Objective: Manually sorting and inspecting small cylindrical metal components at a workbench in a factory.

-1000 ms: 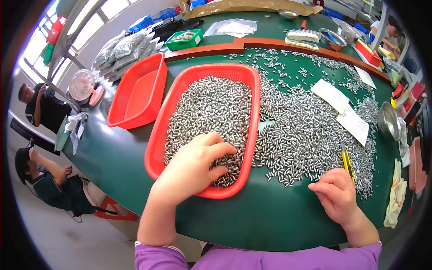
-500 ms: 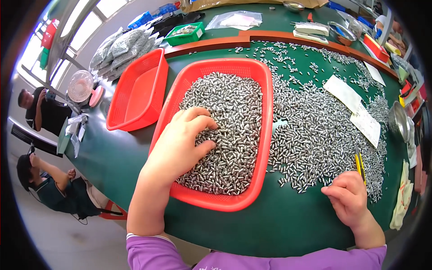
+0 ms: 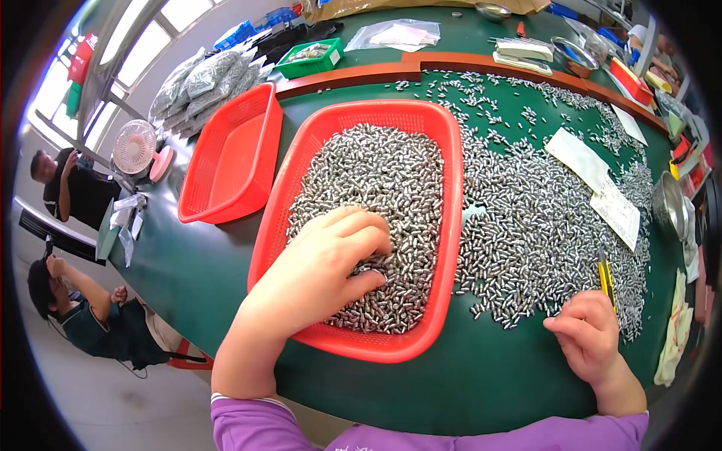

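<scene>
Head view: left hand (image 3: 322, 264) spread on metal pieces (image 3: 376, 180), right hand (image 3: 590, 331) pressed together (2 red baskets (image 3: 453, 173) (image 3: 229, 161), 1 cutter (image 3: 606, 284)).

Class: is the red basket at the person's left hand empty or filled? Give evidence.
Filled: small metal pieces spread across the red basket, hiding its floor.

Left hand (image 3: 327, 267) in red basket (image 3: 263, 259) of metal pieces (image 3: 376, 169), right hand (image 3: 588, 334) beside yellow cutter (image 3: 607, 283)

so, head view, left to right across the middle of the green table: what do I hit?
pink fan → first red basket → second red basket, heaped with silvery pieces → loose silvery spread → metal bowl
</scene>
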`<control>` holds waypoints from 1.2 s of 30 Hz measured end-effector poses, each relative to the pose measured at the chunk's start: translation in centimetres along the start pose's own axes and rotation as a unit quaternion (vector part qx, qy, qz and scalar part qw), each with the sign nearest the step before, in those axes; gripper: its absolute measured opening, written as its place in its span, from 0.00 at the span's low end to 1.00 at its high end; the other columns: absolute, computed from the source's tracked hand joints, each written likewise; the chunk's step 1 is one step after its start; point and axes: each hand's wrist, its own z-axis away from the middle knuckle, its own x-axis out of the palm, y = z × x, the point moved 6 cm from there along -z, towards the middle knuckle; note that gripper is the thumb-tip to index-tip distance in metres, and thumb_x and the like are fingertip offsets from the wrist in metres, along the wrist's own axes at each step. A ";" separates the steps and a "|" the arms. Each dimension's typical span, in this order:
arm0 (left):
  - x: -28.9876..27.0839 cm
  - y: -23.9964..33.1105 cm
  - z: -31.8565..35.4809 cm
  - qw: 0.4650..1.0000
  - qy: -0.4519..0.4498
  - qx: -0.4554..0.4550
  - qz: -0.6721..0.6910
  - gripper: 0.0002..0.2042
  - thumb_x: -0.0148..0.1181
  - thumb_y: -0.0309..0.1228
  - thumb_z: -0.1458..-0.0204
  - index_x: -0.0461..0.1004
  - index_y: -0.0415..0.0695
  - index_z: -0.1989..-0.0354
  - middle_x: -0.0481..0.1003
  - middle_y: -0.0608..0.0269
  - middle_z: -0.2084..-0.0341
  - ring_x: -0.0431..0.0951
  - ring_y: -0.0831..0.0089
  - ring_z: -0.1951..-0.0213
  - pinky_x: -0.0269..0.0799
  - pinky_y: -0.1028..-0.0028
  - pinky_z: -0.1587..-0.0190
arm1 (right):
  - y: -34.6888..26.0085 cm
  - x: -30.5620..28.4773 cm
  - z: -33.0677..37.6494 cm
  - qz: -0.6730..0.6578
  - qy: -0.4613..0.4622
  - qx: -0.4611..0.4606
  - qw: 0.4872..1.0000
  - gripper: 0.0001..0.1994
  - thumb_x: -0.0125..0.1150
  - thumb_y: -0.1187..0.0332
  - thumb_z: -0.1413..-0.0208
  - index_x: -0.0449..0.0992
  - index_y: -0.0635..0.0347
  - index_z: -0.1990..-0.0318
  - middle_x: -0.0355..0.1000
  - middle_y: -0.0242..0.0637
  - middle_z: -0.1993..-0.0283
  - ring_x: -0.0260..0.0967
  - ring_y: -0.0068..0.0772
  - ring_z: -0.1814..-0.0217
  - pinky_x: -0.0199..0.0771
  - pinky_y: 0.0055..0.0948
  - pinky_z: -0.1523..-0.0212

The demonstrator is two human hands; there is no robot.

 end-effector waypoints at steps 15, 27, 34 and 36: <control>-0.2 0.6 0.2 0.992 0.016 0.053 0.113 0.17 0.72 0.28 0.61 0.78 0.46 0.60 0.73 0.59 0.53 0.72 0.58 0.49 0.68 0.62 0.46 | -0.3 -0.1 0.3 0.002 0.001 -0.006 1.000 0.13 0.68 0.76 0.64 0.80 0.53 0.67 0.68 0.27 0.71 0.67 0.34 0.66 0.66 0.32 0.64; 1.3 1.4 0.4 0.998 -0.027 0.061 0.016 0.13 0.69 0.29 0.59 0.73 0.45 0.66 0.69 0.60 0.53 0.69 0.57 0.50 0.65 0.60 0.47 | -0.1 -0.1 0.3 -0.004 -0.002 -0.002 1.000 0.13 0.67 0.76 0.65 0.80 0.53 0.66 0.68 0.27 0.71 0.67 0.34 0.66 0.66 0.32 0.65; 1.3 0.8 0.5 0.993 -0.044 0.068 0.083 0.08 0.65 0.23 0.56 0.74 0.43 0.67 0.72 0.61 0.60 0.74 0.60 0.56 0.71 0.65 0.53 | -0.2 -0.1 0.2 -0.002 -0.003 -0.010 1.000 0.14 0.67 0.76 0.65 0.80 0.52 0.66 0.68 0.27 0.70 0.66 0.34 0.67 0.65 0.32 0.66; 1.2 0.7 0.5 0.993 -0.048 0.066 0.086 0.08 0.65 0.22 0.56 0.75 0.43 0.66 0.73 0.61 0.61 0.75 0.61 0.57 0.72 0.65 0.54 | -0.2 -0.1 0.2 -0.002 -0.004 -0.012 1.000 0.14 0.67 0.76 0.65 0.80 0.52 0.66 0.68 0.27 0.70 0.66 0.34 0.67 0.65 0.32 0.65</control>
